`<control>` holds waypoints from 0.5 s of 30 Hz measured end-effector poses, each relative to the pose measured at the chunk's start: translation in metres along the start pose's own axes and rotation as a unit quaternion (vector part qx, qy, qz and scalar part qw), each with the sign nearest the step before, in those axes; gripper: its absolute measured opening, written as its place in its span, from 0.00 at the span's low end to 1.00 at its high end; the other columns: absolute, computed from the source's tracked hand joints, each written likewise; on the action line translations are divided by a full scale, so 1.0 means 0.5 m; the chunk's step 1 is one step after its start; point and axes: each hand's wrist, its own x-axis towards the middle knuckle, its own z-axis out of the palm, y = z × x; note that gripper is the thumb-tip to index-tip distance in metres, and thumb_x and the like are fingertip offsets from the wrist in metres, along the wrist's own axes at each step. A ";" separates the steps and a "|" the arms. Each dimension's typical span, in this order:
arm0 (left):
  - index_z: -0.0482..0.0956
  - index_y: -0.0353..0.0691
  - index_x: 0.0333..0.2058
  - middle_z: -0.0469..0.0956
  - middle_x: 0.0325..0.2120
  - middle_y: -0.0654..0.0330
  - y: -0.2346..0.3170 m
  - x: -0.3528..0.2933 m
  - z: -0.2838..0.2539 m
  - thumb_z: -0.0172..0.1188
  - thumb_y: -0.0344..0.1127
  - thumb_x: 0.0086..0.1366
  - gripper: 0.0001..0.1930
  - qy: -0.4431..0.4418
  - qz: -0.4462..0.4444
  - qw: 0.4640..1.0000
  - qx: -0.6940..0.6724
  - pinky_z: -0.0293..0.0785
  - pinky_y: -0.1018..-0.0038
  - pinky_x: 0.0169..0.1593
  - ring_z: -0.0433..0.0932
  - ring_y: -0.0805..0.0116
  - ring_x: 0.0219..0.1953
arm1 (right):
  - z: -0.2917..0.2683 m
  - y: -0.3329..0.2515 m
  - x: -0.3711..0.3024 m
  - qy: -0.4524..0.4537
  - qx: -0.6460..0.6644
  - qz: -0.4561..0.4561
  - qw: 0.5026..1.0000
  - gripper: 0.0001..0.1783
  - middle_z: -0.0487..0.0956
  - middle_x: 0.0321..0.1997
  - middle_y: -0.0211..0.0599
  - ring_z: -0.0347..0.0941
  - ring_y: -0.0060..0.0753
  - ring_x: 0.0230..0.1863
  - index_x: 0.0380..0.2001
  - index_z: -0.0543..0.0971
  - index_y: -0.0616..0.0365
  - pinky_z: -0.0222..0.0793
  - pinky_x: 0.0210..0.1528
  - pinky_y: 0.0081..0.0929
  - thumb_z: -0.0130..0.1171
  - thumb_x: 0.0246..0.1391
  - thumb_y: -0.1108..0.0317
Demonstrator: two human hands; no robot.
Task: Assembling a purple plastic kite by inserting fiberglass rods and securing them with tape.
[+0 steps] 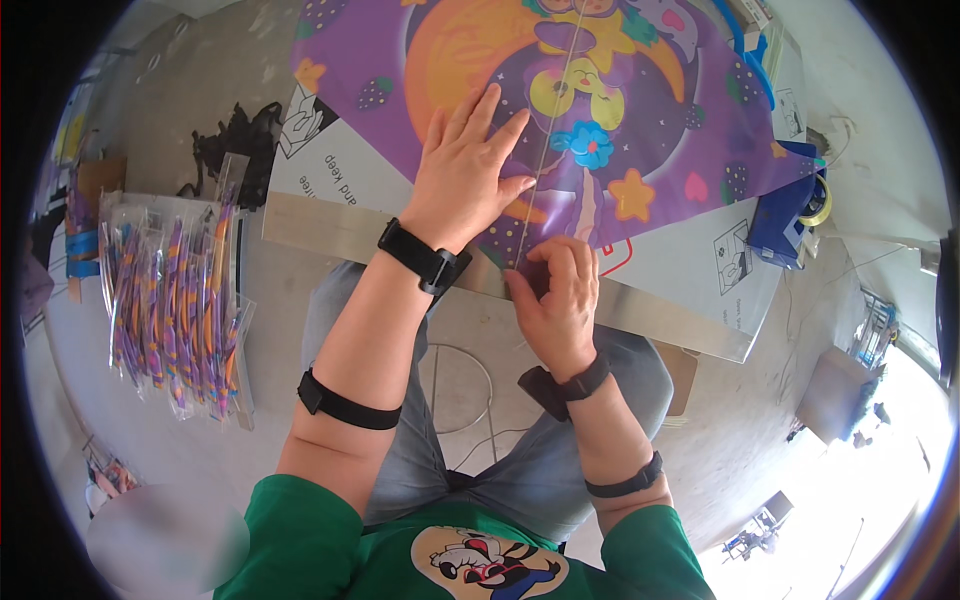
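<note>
A purple kite sail (655, 130) printed with an orange moon, stars and a yellow cartoon figure lies spread over the table. A thin pale rod (548, 140) runs down its middle toward me. My left hand (468, 170) rests flat on the sail just left of the rod, fingers spread. At the sail's near corner, by the table edge, my right hand (558, 290) is closed with thumb and fingers together at the rod's lower end. What exactly sits between those fingertips is hidden.
The table (330, 225) has a white printed top and a metal front edge. On its right side are a blue tape dispenser (785, 225) and a yellow tape roll (818, 203). Plastic-wrapped purple and orange bundles (170, 300) stand at the left. A cardboard box (838, 395) sits at the right.
</note>
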 end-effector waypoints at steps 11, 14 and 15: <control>0.64 0.50 0.58 0.55 0.62 0.54 -0.005 0.000 0.001 0.64 0.45 0.53 0.34 0.000 0.011 1.000 -0.003 0.52 0.53 0.62 0.52 0.56 0.65 | 0.017 0.006 0.010 0.007 -0.055 0.008 0.998 0.16 0.69 0.34 0.39 0.65 0.46 0.35 0.28 0.69 0.57 0.64 0.38 0.37 0.66 0.34 0.74; 0.63 0.50 0.58 0.54 0.62 0.53 -0.009 0.004 -0.006 0.64 0.45 0.53 0.34 0.000 0.028 1.000 -0.010 0.51 0.52 0.62 0.51 0.55 0.65 | 0.001 -0.001 0.013 -0.010 -0.048 -0.004 0.999 0.18 0.68 0.34 0.39 0.65 0.46 0.35 0.29 0.70 0.58 0.63 0.38 0.38 0.66 0.34 0.74; 0.63 0.49 0.59 0.54 0.62 0.53 -0.007 0.003 -0.008 0.65 0.45 0.52 0.35 -0.007 0.023 1.000 -0.005 0.51 0.52 0.62 0.52 0.55 0.65 | -0.004 0.001 0.011 -0.019 -0.034 -0.019 0.999 0.19 0.68 0.34 0.40 0.65 0.46 0.35 0.30 0.70 0.58 0.63 0.39 0.37 0.66 0.33 0.74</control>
